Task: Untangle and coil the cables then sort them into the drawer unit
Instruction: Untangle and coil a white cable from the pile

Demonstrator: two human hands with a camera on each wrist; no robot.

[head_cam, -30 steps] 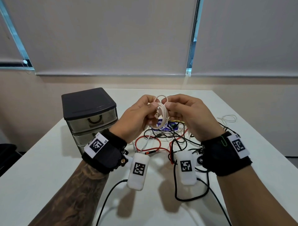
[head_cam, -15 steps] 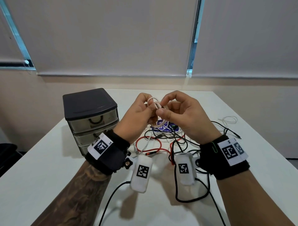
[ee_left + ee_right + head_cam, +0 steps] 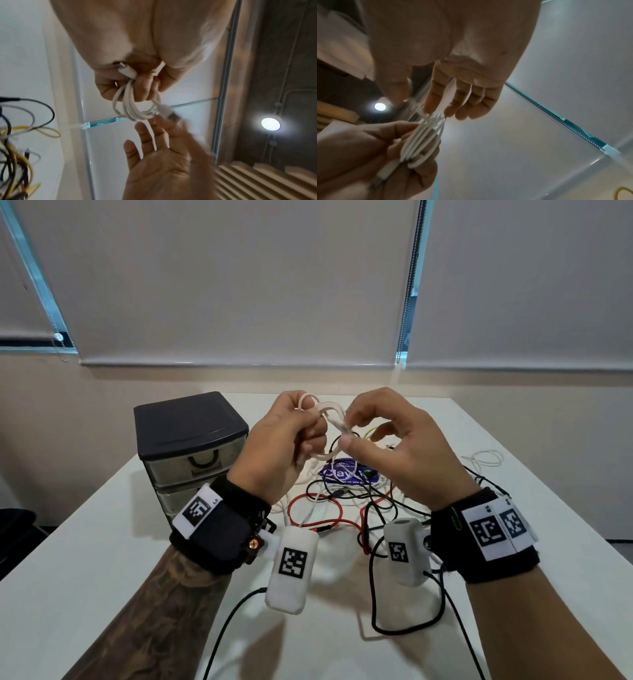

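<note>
A white cable (image 3: 337, 424) is wound into a small coil (image 3: 132, 108) above the table. My left hand (image 3: 305, 426) grips the coil with fingers curled round its loops, and one plug (image 3: 385, 171) pokes out under that hand. My right hand (image 3: 349, 431) pinches the cable's other plug end (image 3: 171, 115) between thumb and forefinger, right beside the coil. The dark-topped drawer unit (image 3: 186, 422) stands at the left with its drawers closed. A tangle of black, red, white and yellow cables (image 3: 342, 501) lies on the table below both hands.
The white table (image 3: 85, 577) runs to a wall with blinds. A thin white cable (image 3: 486, 460) lies apart at the right. A blue packet (image 3: 346, 474) sits in the tangle. Black leads (image 3: 404, 628) trail from my wrist cameras across the front.
My right hand has let go of the coil's side and now pinches the loose plug end beside it. Both hands have risen slightly, and the coil has tilted in my left hand.
</note>
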